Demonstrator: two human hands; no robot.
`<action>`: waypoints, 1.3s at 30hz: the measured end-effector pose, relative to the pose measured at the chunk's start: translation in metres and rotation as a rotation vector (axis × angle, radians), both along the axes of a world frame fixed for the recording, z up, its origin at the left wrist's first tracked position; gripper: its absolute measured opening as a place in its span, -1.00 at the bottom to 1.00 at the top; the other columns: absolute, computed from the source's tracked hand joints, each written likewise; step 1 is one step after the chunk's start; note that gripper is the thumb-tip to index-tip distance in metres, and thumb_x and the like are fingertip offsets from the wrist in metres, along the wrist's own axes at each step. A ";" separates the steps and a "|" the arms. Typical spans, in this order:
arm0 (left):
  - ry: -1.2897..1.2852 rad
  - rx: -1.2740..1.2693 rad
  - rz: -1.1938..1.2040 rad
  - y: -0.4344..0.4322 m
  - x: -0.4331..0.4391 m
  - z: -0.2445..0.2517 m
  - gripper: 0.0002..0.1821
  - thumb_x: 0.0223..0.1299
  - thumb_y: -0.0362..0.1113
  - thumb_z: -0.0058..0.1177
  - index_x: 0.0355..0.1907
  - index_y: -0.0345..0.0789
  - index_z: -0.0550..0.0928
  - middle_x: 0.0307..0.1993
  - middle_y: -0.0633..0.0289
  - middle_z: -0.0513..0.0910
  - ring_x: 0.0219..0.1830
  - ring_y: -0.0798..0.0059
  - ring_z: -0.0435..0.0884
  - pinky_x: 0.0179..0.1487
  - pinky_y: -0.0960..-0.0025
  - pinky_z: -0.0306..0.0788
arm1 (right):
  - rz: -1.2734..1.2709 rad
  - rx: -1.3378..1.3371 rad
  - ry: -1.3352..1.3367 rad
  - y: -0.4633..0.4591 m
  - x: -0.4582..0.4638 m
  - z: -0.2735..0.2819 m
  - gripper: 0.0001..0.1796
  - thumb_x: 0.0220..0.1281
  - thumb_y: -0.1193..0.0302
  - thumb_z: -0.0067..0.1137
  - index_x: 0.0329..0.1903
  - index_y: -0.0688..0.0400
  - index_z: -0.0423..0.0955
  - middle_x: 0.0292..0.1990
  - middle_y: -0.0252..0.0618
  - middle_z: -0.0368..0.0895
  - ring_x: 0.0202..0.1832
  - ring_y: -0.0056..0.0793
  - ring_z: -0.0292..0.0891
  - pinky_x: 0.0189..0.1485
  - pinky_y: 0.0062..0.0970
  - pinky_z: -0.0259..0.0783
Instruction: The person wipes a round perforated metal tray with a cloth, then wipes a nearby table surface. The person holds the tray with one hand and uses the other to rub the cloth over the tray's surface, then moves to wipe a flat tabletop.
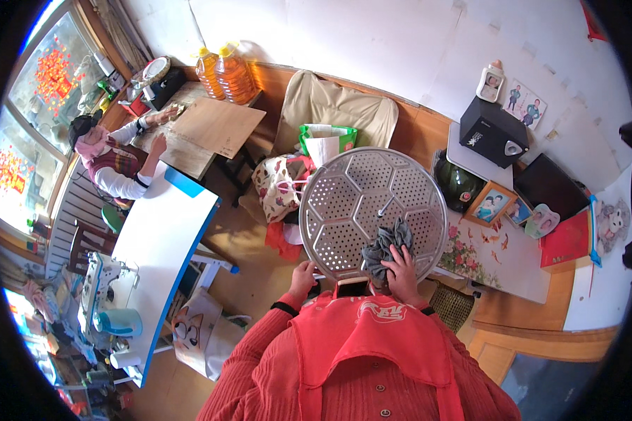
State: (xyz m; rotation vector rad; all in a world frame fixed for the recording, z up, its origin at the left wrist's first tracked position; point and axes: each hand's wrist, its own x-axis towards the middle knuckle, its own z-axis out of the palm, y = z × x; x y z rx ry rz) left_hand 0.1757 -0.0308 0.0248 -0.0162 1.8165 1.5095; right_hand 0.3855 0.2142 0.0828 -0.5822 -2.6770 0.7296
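Note:
A large round perforated metal steamer rack [374, 210], with a honeycomb pattern of ridges and a short rod at its centre, is held up in front of my body. My left hand [302, 279] grips its rim at the lower left. In my right hand [401, 271] is a crumpled dark grey cloth [387, 244], pressed on the lower right part of the rack. The rack's lower edge is partly hidden by the cloth and my red apron [368, 331].
Left stands a white table [163, 231] with a sewing machine [97, 289]. Behind it, another person [118, 158] has a hand on a cloth at a wooden table beside oil bottles [234, 73]. Bags [279, 189] lie beyond the rack; picture frames [490, 204] stand on a right-hand table [521, 273].

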 end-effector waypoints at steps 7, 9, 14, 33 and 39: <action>-0.023 -0.030 -0.030 -0.002 -0.003 -0.009 -0.62 0.54 -0.09 -0.03 0.02 -0.40 0.64 -0.23 0.18 0.76 -0.32 0.51 0.67 -0.41 0.45 0.51 | 0.007 -0.027 -0.006 0.001 0.000 0.000 -0.69 0.24 0.52 0.08 -0.04 0.08 0.73 0.51 -0.22 0.34 0.56 0.14 0.07 0.58 0.04 0.06; -0.037 -0.014 -0.017 -0.002 -0.002 -0.009 -0.62 0.55 -0.10 -0.03 0.02 -0.40 0.64 -0.23 0.18 0.76 -0.33 0.51 0.67 -0.42 0.45 0.51 | 0.005 -0.020 -0.014 0.001 0.000 -0.001 -0.69 0.24 0.52 0.08 -0.04 0.08 0.73 0.51 -0.22 0.34 0.56 0.14 0.07 0.58 0.04 0.06; -0.061 0.002 -0.001 -0.002 -0.002 -0.009 -0.63 0.55 -0.10 -0.02 0.02 -0.39 0.64 -0.24 0.18 0.76 -0.38 0.52 0.64 -0.43 0.46 0.49 | 0.007 -0.030 0.001 0.002 0.000 -0.002 -0.69 0.23 0.53 0.09 -0.04 0.08 0.73 0.51 -0.21 0.34 0.56 0.15 0.07 0.58 0.03 0.06; -0.001 0.007 -0.023 -0.003 -0.002 -0.013 -0.62 0.55 -0.09 -0.01 0.01 -0.41 0.65 -0.24 0.18 0.77 -0.38 0.51 0.69 -0.45 0.47 0.50 | 0.003 0.003 0.017 0.001 0.001 -0.003 -0.68 0.19 0.54 0.11 -0.06 0.07 0.74 0.50 -0.24 0.36 0.54 0.15 0.11 0.56 0.00 0.11; -0.018 -0.024 -0.030 -0.004 -0.004 -0.017 -0.62 0.55 -0.09 -0.02 0.03 -0.40 0.65 -0.23 0.20 0.77 -0.32 0.50 0.70 -0.43 0.48 0.51 | -0.005 -0.010 0.022 0.001 0.000 -0.004 -0.68 0.18 0.55 0.11 -0.05 0.06 0.74 0.51 -0.25 0.35 0.54 0.14 0.11 0.56 0.02 0.10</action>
